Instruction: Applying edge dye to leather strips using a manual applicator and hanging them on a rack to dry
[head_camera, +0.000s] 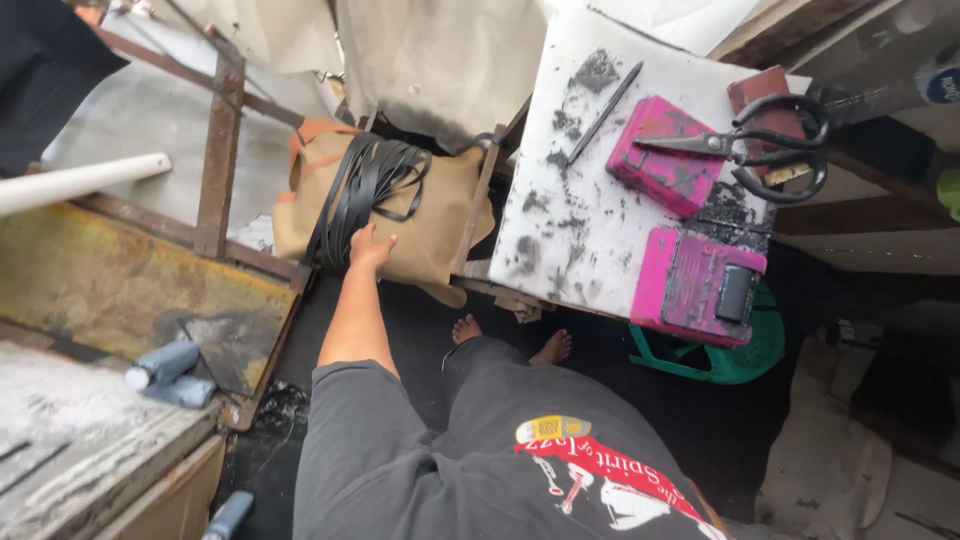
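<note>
Head view looks straight down the person's body, where the left hand (372, 248) reaches forward at the end of a bare forearm and rests on a bundle of black straps (362, 190). Its fingers lie fairly flat and slightly curled against the lower end of the bundle; whether they actually pinch a strap cannot be told. Only one of the two hands shows; the right one is out of sight.

The looped straps lie draped across a tan bag (430, 225), which sits between a rusty metal frame (220, 150) on one side and a wooden rail on the other. Below the hand, the person's bare feet (510, 340) stand on dark ground, with a grey shirt filling the bottom of the picture.

Right of the bag is a white surface (580, 250) smeared with black marks. On it lie a thin dark stick (605, 113), a pink block (660, 155) with black scissors (770, 145) resting partly over it, and a second pink block with a black roller (700, 285) at the near edge. A green plastic stool (745, 360) shows beneath that edge.

Far left, a white pipe (80, 180) crosses above a yellowed panel, and a grey bottle (165, 365) lies near it.
</note>
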